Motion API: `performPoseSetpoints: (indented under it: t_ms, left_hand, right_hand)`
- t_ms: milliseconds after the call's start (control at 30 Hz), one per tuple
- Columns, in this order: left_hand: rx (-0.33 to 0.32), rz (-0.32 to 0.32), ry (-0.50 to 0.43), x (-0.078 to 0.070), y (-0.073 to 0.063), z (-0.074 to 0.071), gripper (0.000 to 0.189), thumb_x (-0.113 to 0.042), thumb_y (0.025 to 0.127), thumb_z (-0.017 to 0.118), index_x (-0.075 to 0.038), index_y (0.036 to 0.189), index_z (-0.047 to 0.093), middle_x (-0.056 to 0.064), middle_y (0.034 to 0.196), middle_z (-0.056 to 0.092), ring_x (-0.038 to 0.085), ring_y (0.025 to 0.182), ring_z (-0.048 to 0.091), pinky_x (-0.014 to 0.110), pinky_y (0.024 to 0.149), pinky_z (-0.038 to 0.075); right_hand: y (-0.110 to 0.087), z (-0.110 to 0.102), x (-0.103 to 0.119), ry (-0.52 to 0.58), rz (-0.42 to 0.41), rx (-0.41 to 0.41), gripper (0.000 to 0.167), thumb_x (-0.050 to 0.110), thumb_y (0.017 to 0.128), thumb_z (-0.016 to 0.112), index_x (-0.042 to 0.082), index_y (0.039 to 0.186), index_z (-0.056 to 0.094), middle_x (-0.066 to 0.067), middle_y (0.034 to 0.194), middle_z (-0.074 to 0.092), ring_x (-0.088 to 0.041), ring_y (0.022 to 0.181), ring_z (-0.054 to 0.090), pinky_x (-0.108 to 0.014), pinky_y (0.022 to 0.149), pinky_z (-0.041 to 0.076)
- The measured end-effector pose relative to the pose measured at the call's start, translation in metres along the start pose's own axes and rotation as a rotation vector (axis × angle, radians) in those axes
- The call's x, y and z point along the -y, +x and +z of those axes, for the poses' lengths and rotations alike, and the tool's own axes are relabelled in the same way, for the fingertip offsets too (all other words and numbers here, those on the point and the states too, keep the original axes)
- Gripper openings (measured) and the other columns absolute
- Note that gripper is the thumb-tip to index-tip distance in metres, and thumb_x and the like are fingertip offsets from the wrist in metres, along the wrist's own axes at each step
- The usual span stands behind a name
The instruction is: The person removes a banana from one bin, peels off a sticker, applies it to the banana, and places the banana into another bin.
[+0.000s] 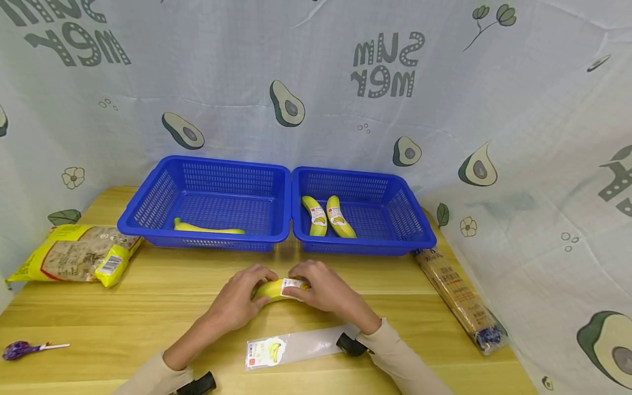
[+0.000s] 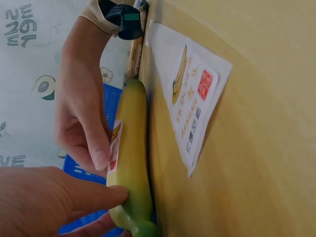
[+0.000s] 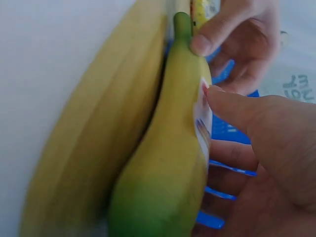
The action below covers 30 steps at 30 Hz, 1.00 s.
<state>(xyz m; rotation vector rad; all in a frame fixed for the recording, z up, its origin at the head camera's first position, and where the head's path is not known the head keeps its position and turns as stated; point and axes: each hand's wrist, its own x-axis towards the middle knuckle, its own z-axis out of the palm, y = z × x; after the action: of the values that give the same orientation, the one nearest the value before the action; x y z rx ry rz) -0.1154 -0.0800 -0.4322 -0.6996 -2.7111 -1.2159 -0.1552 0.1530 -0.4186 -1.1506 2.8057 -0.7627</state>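
Note:
Just in front of the baskets, a yellow banana (image 1: 270,291) with green ends lies crosswise on the table. My left hand (image 1: 241,296) grips its stem end between thumb and fingers. At the other end my right hand (image 1: 323,288) holds the banana, its thumb pressing on a white sticker (image 2: 115,148) printed with a red square and bananas. The right fingers reach round the far side, partly hidden in the head view. Below the hands lies a long translucent strip (image 1: 316,343) with a printed banana label at its left end; the right wrist overlaps its right end.
The left blue basket (image 1: 204,239) contains one banana (image 1: 207,229); the right blue basket (image 1: 370,245) contains two stickered bananas (image 1: 340,218). A yellow food bag (image 1: 74,255) and a purple lollipop (image 1: 18,350) lie left, a noodle packet (image 1: 459,296) right. A printed curtain (image 1: 222,66) hangs behind.

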Motion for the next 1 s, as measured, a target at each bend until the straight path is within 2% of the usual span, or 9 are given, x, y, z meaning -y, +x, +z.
performPoseSetpoints:
  t_ms: [133, 200, 333, 433, 567, 833, 1000]
  left_hand:
    - [-0.006, 0.018, -0.015, 0.002, 0.001, 0.003, 0.038, 0.010, 0.082, 0.088, -0.007, 0.114, 0.076, 0.003, 0.112, 0.074, 0.017, 0.092, 0.069, 0.038, 0.084, 0.061]
    - [-0.011, 0.025, -0.015, 0.002, 0.002, 0.004, 0.038, 0.010, 0.082, 0.088, -0.006, 0.114, 0.076, 0.003, 0.111, 0.074, 0.016, 0.092, 0.068, 0.035, 0.082, 0.060]
    - [-0.020, 0.040, -0.025, 0.003, 0.003, 0.005, 0.038, 0.010, 0.082, 0.088, -0.006, 0.113, 0.076, 0.002, 0.109, 0.074, 0.015, 0.087, 0.064, 0.029, 0.074, 0.055]
    - [-0.019, 0.061, -0.059, 0.003, 0.004, 0.004, 0.038, 0.013, 0.082, 0.086, -0.007, 0.113, 0.076, 0.002, 0.109, 0.074, 0.017, 0.089, 0.065, 0.028, 0.072, 0.054]
    - [-0.006, 0.088, -0.108, 0.004, 0.004, 0.003, 0.039, 0.014, 0.084, 0.083, -0.008, 0.114, 0.076, 0.003, 0.114, 0.075, 0.021, 0.097, 0.069, 0.028, 0.075, 0.057]
    - [-0.021, 0.123, -0.197, 0.006, 0.006, 0.002, 0.039, 0.014, 0.087, 0.080, -0.007, 0.120, 0.075, 0.002, 0.119, 0.075, 0.023, 0.106, 0.070, 0.033, 0.085, 0.061]
    - [-0.052, 0.094, -0.261, 0.005, 0.008, -0.001, 0.040, 0.012, 0.087, 0.082, -0.003, 0.123, 0.074, 0.007, 0.121, 0.075, 0.027, 0.110, 0.072, 0.039, 0.089, 0.064]
  right_hand:
    - [0.001, -0.005, -0.005, 0.065, -0.041, 0.022, 0.017, 0.018, 0.102, 0.078, 0.001, 0.107, 0.080, -0.009, 0.107, 0.080, -0.023, 0.100, 0.074, -0.032, 0.090, 0.062]
    - [0.001, -0.008, -0.008, 0.092, -0.039, 0.035, 0.015, 0.015, 0.102, 0.077, 0.001, 0.104, 0.081, -0.007, 0.102, 0.080, -0.018, 0.094, 0.073, -0.029, 0.085, 0.062]
    - [0.000, -0.012, -0.012, 0.162, 0.008, 0.065, 0.013, 0.015, 0.102, 0.077, 0.002, 0.100, 0.080, -0.002, 0.091, 0.078, -0.007, 0.080, 0.065, -0.023, 0.072, 0.058]
    - [-0.001, -0.014, -0.014, 0.221, 0.055, 0.098, 0.014, 0.017, 0.103, 0.077, 0.003, 0.100, 0.079, 0.001, 0.087, 0.076, -0.002, 0.076, 0.063, -0.021, 0.071, 0.057]
    - [-0.001, -0.018, -0.018, 0.280, 0.085, 0.139, 0.015, 0.018, 0.102, 0.077, 0.004, 0.104, 0.078, 0.001, 0.091, 0.077, -0.004, 0.079, 0.068, -0.022, 0.076, 0.059]
    - [-0.003, -0.027, -0.024, 0.358, 0.014, 0.199, 0.030, 0.013, 0.104, 0.073, -0.006, 0.128, 0.073, -0.010, 0.103, 0.080, -0.009, 0.087, 0.071, -0.028, 0.080, 0.062]
    - [-0.004, -0.033, -0.026, 0.425, 0.009, 0.231, 0.030, 0.011, 0.106, 0.070, -0.006, 0.131, 0.071, -0.011, 0.109, 0.078, -0.009, 0.090, 0.070, -0.030, 0.084, 0.062]
